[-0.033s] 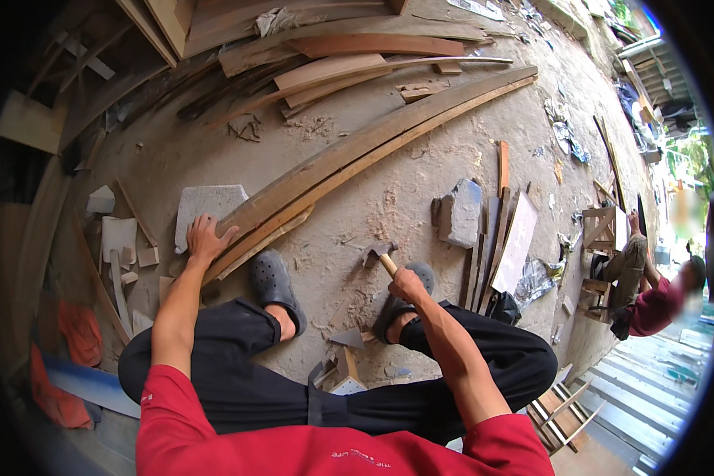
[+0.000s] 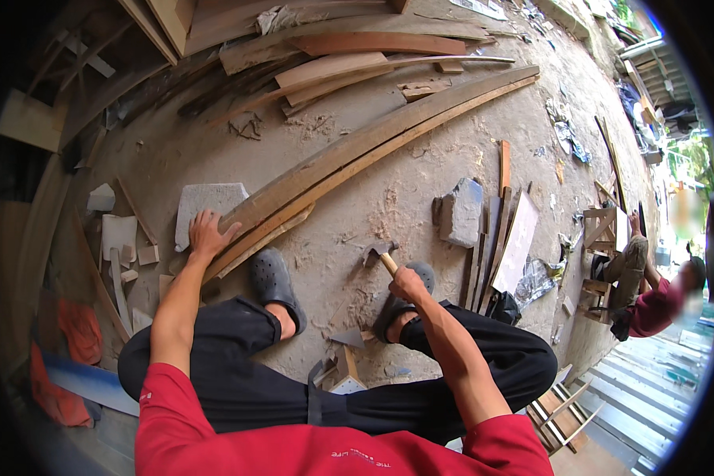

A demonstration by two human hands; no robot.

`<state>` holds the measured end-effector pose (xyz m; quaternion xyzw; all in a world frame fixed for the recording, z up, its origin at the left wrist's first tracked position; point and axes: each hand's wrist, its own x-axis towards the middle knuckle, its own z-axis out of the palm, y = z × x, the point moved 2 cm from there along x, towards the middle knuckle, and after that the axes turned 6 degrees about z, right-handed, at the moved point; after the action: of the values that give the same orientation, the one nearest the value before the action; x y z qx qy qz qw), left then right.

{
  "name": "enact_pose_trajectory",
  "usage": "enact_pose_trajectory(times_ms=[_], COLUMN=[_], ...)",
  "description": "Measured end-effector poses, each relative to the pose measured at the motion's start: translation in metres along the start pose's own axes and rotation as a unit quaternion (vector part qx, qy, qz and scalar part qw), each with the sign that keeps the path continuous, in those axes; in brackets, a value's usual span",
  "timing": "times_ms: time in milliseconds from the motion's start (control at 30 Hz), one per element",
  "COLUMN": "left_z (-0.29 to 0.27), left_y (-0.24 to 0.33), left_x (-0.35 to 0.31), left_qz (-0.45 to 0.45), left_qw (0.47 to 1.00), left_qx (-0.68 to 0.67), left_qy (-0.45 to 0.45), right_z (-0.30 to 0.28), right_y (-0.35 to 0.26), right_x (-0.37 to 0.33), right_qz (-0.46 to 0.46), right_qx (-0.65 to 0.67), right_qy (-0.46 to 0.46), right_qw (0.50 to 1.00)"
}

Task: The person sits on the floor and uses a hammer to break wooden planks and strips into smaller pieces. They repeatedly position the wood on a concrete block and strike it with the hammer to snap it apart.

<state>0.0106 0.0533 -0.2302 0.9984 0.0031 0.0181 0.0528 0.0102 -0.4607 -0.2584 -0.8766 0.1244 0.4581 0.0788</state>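
Note:
My left hand (image 2: 207, 236) lies with its fingers spread at the near end of a long wooden beam (image 2: 325, 163). Its thumb touches the wood, and the other fingers reach over by a pale flat block (image 2: 198, 200). In my right hand (image 2: 407, 284) is a hammer, gripped by its light wooden handle (image 2: 388, 264). The dark hammer head (image 2: 378, 250) is just above or on the ground in front of my right shoe; I cannot tell which. A thinner wooden strip (image 2: 282, 234) runs along the beam's right side.
Several boards (image 2: 333, 79) lie at the back. A grey block (image 2: 461, 213) and upright-leaning strips with a pale panel (image 2: 516, 242) are to the right. Offcuts (image 2: 345, 369) lie between my feet. Another person (image 2: 658, 305) sits at the far right.

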Motion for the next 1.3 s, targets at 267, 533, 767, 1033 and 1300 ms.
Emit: enact_pose_trajectory(times_ms=[267, 533, 767, 1033, 1300], left_z=[0.009, 0.017, 0.033, 0.053, 0.05], left_y=[0.083, 0.143, 0.181, 0.203, 0.213], left_x=[0.107, 0.172, 0.232, 0.247, 0.248], left_qz=[0.004, -0.026, -0.076, -0.089, -0.125], left_qw=[0.995, 0.965, 0.939, 0.94, 0.954], left_qx=[-0.099, -0.143, -0.188, -0.182, -0.14], left_qy=[-0.027, -0.219, -0.279, -0.274, -0.232], right_z=[0.015, -0.01, -0.105, -0.16, -0.154], right_y=[0.005, 0.012, -0.02, -0.039, -0.052], right_x=[0.024, 0.014, 0.033, 0.062, 0.087], right_qz=[-0.03, -0.126, -0.011, 0.002, -0.019], right_qx=[-0.1, -0.094, 0.011, -0.021, 0.012], right_qy=[0.103, 0.133, -0.129, -0.216, -0.208], right_qw=[0.989, 0.979, 0.991, 0.976, 0.978])
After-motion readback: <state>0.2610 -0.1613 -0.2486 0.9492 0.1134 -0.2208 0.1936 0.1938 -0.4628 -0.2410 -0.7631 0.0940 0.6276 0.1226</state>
